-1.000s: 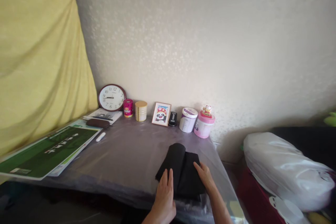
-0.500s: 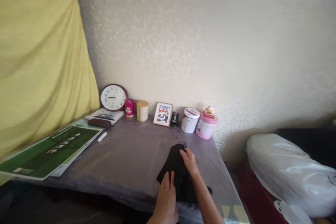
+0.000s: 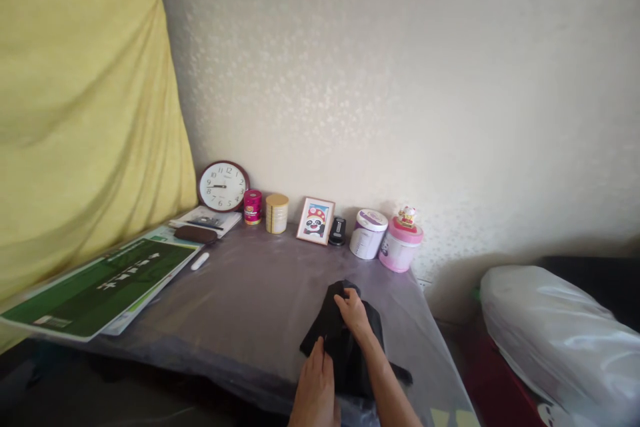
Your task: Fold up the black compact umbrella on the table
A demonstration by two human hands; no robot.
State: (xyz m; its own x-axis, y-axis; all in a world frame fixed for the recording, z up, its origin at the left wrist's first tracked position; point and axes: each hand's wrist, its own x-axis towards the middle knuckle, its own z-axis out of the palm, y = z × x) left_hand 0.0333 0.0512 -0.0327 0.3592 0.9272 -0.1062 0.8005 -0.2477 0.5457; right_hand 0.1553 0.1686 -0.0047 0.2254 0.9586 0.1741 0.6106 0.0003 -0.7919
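Head view: cloth (image 3: 345, 360) gathered, handling incomplete

The black cloth is located on the counter (image 3: 250, 300), at the near edge, toward the right. The right hand (image 3: 351, 310) pinches its far part between thumb and fingers. The left hand (image 3: 315, 373) contacts its near left part; whether it grips cannot be determined.

Progress, as judged: the cloth is drawn into overlapping layers. Outstanding: the layers are uneven, a strip (image 3: 403, 374) protrudes at the right, and neither hand is clear of the cloth.

The clock (image 3: 224, 186) bears numerals 1 to 12; the green sheet (image 3: 107, 288) has blurred lettering.
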